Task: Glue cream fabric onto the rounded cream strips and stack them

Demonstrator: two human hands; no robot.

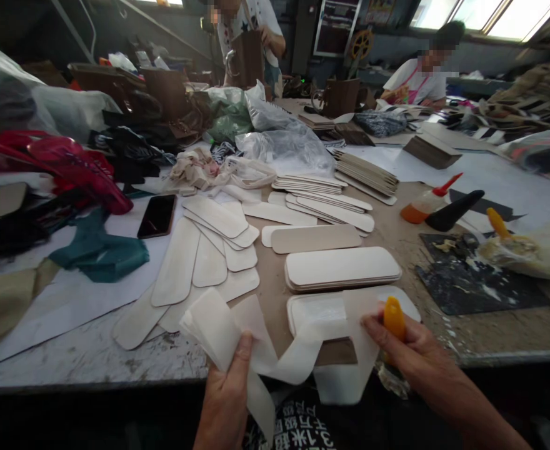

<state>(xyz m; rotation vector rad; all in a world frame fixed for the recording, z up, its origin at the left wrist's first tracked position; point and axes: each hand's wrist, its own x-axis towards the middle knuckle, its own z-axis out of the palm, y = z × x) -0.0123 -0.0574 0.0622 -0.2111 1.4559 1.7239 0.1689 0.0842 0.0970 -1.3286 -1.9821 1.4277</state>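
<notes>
In the head view, holding a folded bundle of white strip [210, 326] at seven o'clock in the left hand [228, 394], and pinching a further length at four in the right hand [410, 351], with a yellow brush [394, 320] gripped there too. Drooping slack in between, over the edge of the bench [82, 365] and across part of the near stack [303, 312] at five; cannot tell whether touching that stack. Looks under way rather than finished, judging by so much strip hanging loose. Can make out tidy piling in the middle stack [343, 265] at four and the far stack [335, 212] at two, against loose panels [176, 262] overlapping in a fan at eight. Cannot tell panels done from panels left.
</notes>
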